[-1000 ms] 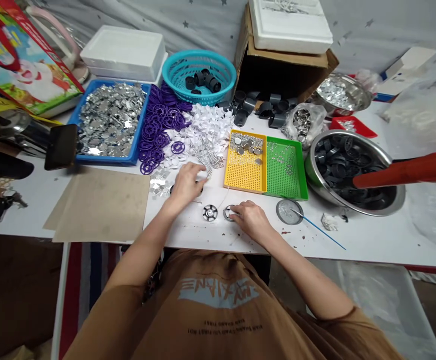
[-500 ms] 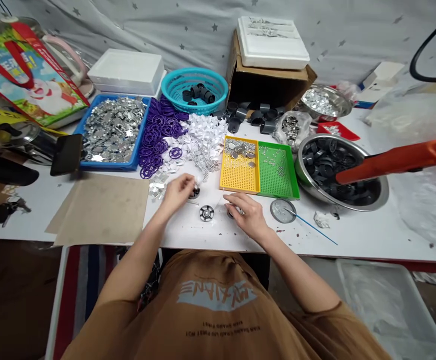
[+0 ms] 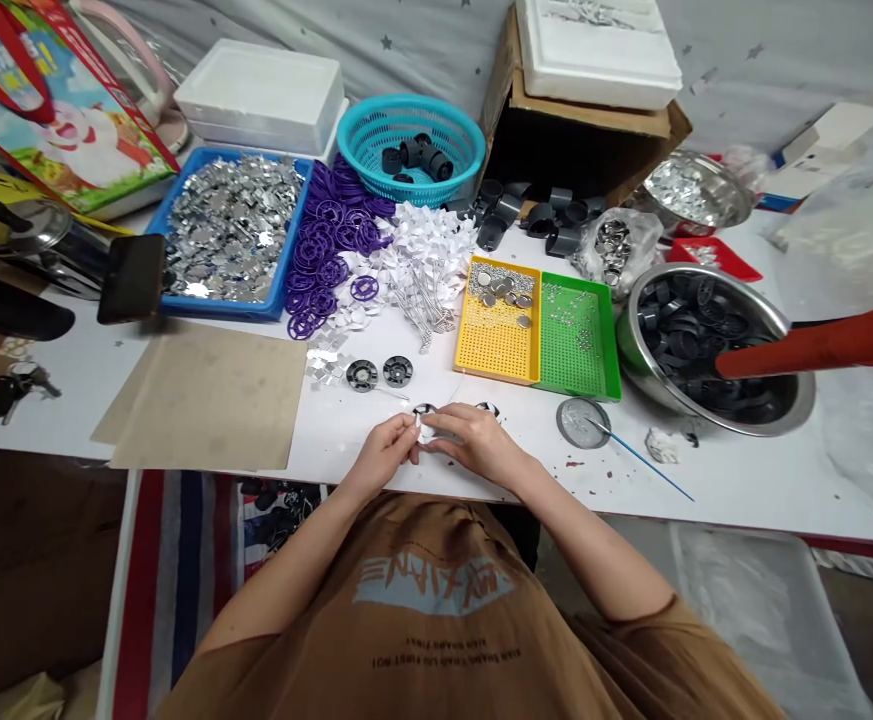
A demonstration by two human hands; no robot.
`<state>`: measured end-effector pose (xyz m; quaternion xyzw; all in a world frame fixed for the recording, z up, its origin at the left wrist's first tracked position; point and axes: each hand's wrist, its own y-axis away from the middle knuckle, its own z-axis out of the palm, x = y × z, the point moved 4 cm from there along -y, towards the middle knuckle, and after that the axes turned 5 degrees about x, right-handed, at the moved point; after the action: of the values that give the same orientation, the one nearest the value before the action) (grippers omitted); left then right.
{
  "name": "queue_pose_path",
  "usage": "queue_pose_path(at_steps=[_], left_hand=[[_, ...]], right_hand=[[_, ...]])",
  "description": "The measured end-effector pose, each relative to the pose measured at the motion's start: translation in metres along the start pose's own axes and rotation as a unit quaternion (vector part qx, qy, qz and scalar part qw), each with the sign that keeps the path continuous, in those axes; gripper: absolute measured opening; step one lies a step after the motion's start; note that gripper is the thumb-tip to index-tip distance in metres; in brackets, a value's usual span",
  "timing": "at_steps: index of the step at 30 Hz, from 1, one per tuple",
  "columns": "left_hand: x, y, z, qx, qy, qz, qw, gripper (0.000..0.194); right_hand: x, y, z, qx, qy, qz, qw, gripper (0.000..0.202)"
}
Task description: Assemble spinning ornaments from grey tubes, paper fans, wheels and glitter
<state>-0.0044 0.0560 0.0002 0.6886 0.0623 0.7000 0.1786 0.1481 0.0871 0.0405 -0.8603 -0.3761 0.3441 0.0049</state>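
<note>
Close to the table's front edge, both my hands meet over a small white piece (image 3: 426, 431). My left hand (image 3: 385, 456) pinches it from the left, fingers closed. The fingers of my right hand (image 3: 479, 441) close on it from the other side and partly hide it. Just behind the fingertips a black-and-silver disc (image 3: 424, 409) shows in part. Another disc (image 3: 489, 409) peeks out behind my right knuckles. Farther back, a black round part (image 3: 362, 375) and a second black round part (image 3: 398, 371) lie side by side, with a thin stick (image 3: 392, 394) in front.
A yellow tray (image 3: 497, 352) and a green tray (image 3: 582, 375) hold small metal bits. Purple rings (image 3: 323, 270) and white pieces (image 3: 436, 245) are heaped behind. To the right are a shallow dish (image 3: 572, 436), a blue brush (image 3: 650, 466) and a steel bowl (image 3: 773, 420) of black parts.
My left hand has left the black part farther back and come toward me, joining my right hand at the white piece. Two black parts now show uncovered. The view has shifted.
</note>
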Motion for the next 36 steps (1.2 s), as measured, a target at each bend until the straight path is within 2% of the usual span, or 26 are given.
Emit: queue_pose_path(at_steps=[6, 8, 10, 12, 14, 15, 18, 23, 27, 31, 36], left_hand=[[0.002, 0.002, -0.003, -0.020, -0.019, 0.020, 0.999, 0.036], [0.000, 0.000, -0.005, -0.011, -0.028, 0.023, 0.999, 0.034], [-0.001, -0.002, -0.010, 0.041, -0.067, 0.045, 0.996, 0.031], [-0.001, -0.004, -0.015, 0.118, -0.139, 0.081, 0.980, 0.036], [0.000, -0.007, -0.016, 0.163, -0.226, 0.121, 0.953, 0.047], [0.000, -0.009, -0.014, 0.167, -0.262, 0.138, 0.940, 0.052], [-0.002, -0.016, -0.008, 0.146, -0.322, 0.175, 0.919, 0.059], [-0.008, -0.021, -0.004, 0.134, -0.325, 0.190, 0.917, 0.048], [-0.010, -0.022, -0.005, 0.140, -0.321, 0.202, 0.915, 0.047], [-0.009, -0.023, -0.006, 0.137, -0.315, 0.213, 0.915, 0.047], [-0.007, -0.023, 0.002, 0.141, -0.347, 0.224, 0.900, 0.045]], right_hand=[[-0.001, -0.008, 0.000, -0.018, 0.025, 0.002, 1.000, 0.021], [0.001, -0.011, -0.004, -0.021, 0.044, 0.011, 0.999, 0.020], [0.005, -0.013, -0.011, -0.009, 0.067, 0.044, 0.997, 0.019], [0.009, -0.015, -0.016, -0.004, 0.092, 0.084, 0.992, 0.021], [0.010, -0.017, -0.016, -0.028, 0.107, 0.101, 0.989, 0.022], [0.009, -0.019, -0.014, -0.049, 0.112, 0.100, 0.987, 0.022], [0.003, -0.024, -0.004, -0.121, 0.133, 0.093, 0.979, 0.023], [-0.001, -0.036, 0.006, -0.219, 0.178, 0.098, 0.954, 0.020], [-0.004, -0.047, 0.007, -0.277, 0.183, 0.068, 0.941, 0.016], [-0.005, -0.055, 0.012, -0.287, 0.177, 0.058, 0.939, 0.016], [-0.004, -0.047, 0.019, -0.241, 0.184, 0.154, 0.940, 0.017]])
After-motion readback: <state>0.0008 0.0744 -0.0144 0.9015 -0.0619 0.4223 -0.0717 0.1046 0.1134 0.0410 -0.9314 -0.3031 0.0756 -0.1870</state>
